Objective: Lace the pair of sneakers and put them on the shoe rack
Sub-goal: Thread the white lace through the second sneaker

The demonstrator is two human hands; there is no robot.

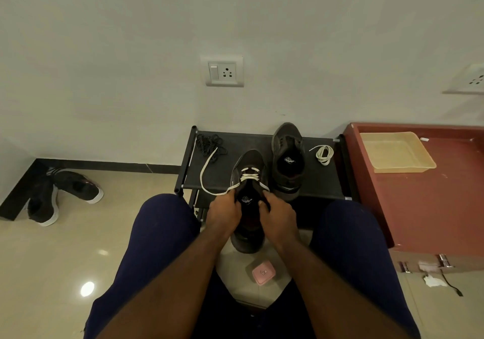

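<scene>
A dark sneaker [248, 164] sits at the centre of the view, toe pointing to twelve o'clock over the front edge of a low black rack [319, 181], its heel hanging between the seated person's knees. A white lace [250, 177] crosses only its lowest eyelets, and one long loose end loops out to ten o'clock. The left hand [225, 213] is curled around that loose end at the sneaker's left edge. The right hand [277, 218] is curled on the sneaker's right eyelet edge, though whether it also pinches the other lace end cannot be told. At one o'clock a second sneaker [288, 160] stands unlaced on the rack, with a coiled spare lace [324, 154] just beside it at two o'clock. A black lace [209, 143] lies bunched at eleven o'clock. Lacing of the first sneaker looks barely begun; the next move likely calls for feeding a tip through the next free eyelet and pulling it snug.
</scene>
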